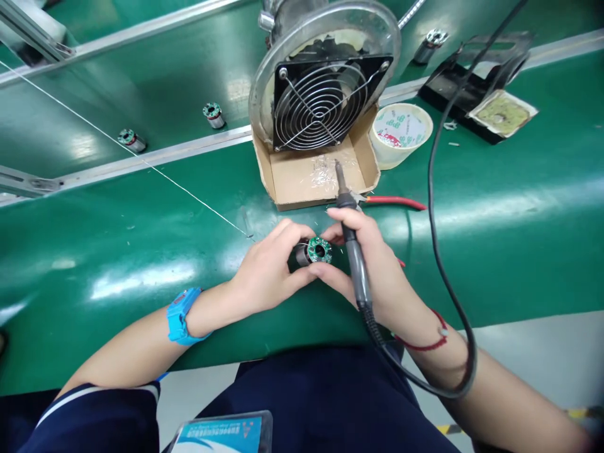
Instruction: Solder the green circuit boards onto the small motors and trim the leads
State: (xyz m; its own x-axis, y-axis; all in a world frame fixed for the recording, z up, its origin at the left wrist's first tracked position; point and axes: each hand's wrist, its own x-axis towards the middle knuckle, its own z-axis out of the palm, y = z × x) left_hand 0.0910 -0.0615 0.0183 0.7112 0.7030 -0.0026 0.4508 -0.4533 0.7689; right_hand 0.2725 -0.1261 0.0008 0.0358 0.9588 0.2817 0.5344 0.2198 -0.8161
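L hand (264, 270) + R hand (372, 264) grip motor part (315, 251); R holds soldering iron (355, 251).

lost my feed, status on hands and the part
Left hand grips motor. Right hand holds soldering iron, tip up, off it. Fan close behind.

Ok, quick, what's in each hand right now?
Left hand: closed on the small motor with green circuit board.
Right hand: closed on the soldering iron, also touching the motor.

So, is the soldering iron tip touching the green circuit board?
Apart. The head view shows the soldering iron tip raised over the cardboard tray, clear of the green circuit board.
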